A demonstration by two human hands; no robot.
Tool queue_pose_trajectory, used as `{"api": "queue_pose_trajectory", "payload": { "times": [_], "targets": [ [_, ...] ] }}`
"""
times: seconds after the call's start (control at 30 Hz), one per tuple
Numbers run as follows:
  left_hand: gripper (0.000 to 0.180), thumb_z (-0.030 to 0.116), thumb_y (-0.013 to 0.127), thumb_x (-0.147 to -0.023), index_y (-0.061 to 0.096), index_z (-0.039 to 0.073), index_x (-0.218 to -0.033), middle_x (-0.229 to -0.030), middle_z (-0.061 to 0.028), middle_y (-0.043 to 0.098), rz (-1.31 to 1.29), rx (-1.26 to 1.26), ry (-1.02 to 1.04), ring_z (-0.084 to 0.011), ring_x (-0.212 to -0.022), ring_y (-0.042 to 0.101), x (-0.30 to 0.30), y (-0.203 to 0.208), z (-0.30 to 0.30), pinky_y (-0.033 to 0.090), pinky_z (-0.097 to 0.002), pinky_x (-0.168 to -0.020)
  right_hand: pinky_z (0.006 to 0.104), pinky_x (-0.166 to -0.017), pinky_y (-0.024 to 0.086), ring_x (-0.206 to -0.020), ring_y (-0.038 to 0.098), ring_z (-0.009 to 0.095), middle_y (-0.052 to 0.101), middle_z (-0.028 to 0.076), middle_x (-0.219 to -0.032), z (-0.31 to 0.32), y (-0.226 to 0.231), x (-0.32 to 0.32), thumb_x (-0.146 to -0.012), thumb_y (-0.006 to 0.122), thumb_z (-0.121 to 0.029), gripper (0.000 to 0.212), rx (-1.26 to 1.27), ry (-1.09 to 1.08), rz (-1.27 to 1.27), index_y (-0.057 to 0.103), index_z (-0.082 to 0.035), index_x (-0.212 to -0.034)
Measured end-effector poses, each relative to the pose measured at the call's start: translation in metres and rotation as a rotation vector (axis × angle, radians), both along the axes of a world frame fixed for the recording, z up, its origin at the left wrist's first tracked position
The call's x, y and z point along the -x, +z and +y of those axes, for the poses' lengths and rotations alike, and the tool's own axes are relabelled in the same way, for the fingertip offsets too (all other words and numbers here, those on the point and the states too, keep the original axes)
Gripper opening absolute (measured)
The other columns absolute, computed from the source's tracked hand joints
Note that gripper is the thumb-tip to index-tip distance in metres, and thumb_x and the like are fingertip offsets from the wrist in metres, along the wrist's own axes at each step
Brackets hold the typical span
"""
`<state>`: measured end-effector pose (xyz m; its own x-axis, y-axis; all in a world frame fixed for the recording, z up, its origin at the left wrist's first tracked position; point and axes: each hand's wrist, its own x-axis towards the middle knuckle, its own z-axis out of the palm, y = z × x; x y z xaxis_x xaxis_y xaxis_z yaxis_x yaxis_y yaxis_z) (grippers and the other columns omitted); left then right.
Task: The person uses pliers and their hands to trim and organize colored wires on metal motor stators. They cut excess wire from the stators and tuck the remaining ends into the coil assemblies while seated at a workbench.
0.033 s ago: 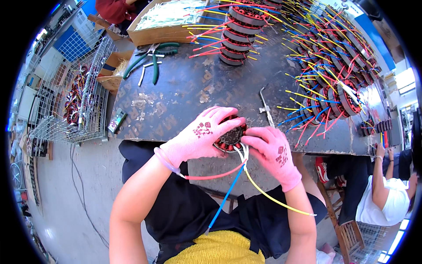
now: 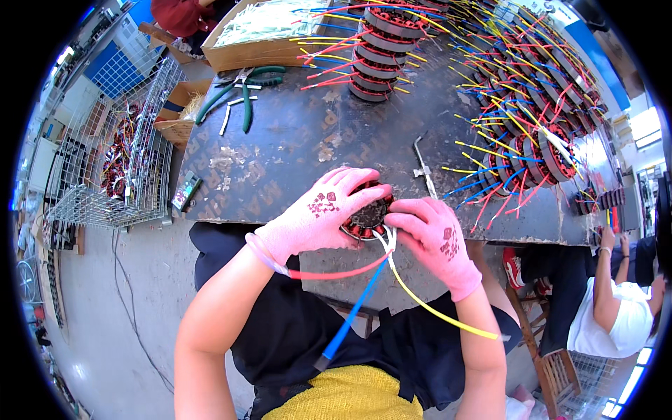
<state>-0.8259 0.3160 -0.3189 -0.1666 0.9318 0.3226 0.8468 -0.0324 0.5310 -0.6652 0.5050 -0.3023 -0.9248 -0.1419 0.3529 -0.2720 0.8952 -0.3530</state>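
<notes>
My left hand [image 2: 318, 218], in a pink glove, is closed around a small motor stator [image 2: 365, 227], a dark ring with reddish windings, at the table's near edge. Against the stator's right rim, the fingers of my pink-gloved right hand [image 2: 435, 241] are pinched together. What lies between those fingertips is hidden. White sleeves [image 2: 386, 242] come out of the winding beside them. From these hang a red wire [image 2: 343, 274], a blue wire [image 2: 350, 319] and a yellow wire [image 2: 428, 311], over my lap.
Stacked stators [image 2: 378, 59] with coloured leads stand at the back, and more stators [image 2: 521, 150] crowd the right. Green-handled pliers [image 2: 246, 105] and a thin metal tool [image 2: 423, 168] lie on the table [image 2: 280, 154]. A wire basket [image 2: 150, 175] stands left; a person [image 2: 609, 315] sits right.
The loose wires have swung a little; the blue wire's end has shifted left and toward me. Both hands stay nearly in place on the stator.
</notes>
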Motion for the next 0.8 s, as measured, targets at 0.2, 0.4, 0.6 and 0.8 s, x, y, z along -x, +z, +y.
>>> {"api": "queue_pose_trajectory", "payload": {
  "times": [0.2,0.4,0.6,0.8],
  "targets": [
    [0.085,0.024,0.085,-0.066,0.048,0.011,-0.141,-0.140,-0.0170,0.046,-0.030,0.001,0.000,-0.0385,-0.130,0.046,0.000,-0.003,-0.002,0.037,-0.0468,-0.111,0.0331,-0.077,0.053,-0.089,0.066,0.021,0.066,0.008,-0.095,-0.006,-0.008,0.009,-0.088,0.067,-0.005,0.015,0.734,-0.155,-0.140,0.066,-0.003,-0.103],
    [0.086,0.020,0.084,-0.065,0.047,0.010,-0.142,-0.144,-0.0173,0.044,-0.015,0.045,-0.038,-0.0375,-0.134,0.043,0.003,0.006,-0.002,0.035,-0.0458,-0.113,0.0275,-0.072,0.052,-0.082,0.066,0.013,0.066,0.006,-0.092,-0.016,-0.012,0.013,-0.091,0.066,-0.008,0.017,0.928,-0.258,-0.174,0.068,-0.001,-0.107],
    [0.054,0.007,0.079,-0.071,0.062,0.008,-0.123,-0.128,-0.0125,0.057,0.095,-0.286,0.231,-0.0330,-0.121,0.056,0.015,0.042,-0.020,0.044,-0.0472,-0.106,0.0256,-0.066,0.050,-0.076,0.065,0.010,0.067,0.006,-0.088,-0.020,-0.007,0.016,-0.092,0.067,-0.013,0.020,1.018,-0.319,-0.203,0.069,0.001,-0.107],
    [0.053,0.019,0.075,-0.072,0.067,0.024,-0.123,-0.131,0.0034,0.060,0.671,-0.353,0.193,-0.0203,-0.122,0.058,-0.020,0.042,-0.006,0.043,-0.0460,-0.110,0.0251,-0.064,0.048,-0.073,0.059,0.007,0.065,0.002,-0.086,-0.025,0.016,0.024,-0.095,0.064,-0.014,0.022,1.043,-0.202,-0.149,0.068,0.000,-0.112]
  ]
}}
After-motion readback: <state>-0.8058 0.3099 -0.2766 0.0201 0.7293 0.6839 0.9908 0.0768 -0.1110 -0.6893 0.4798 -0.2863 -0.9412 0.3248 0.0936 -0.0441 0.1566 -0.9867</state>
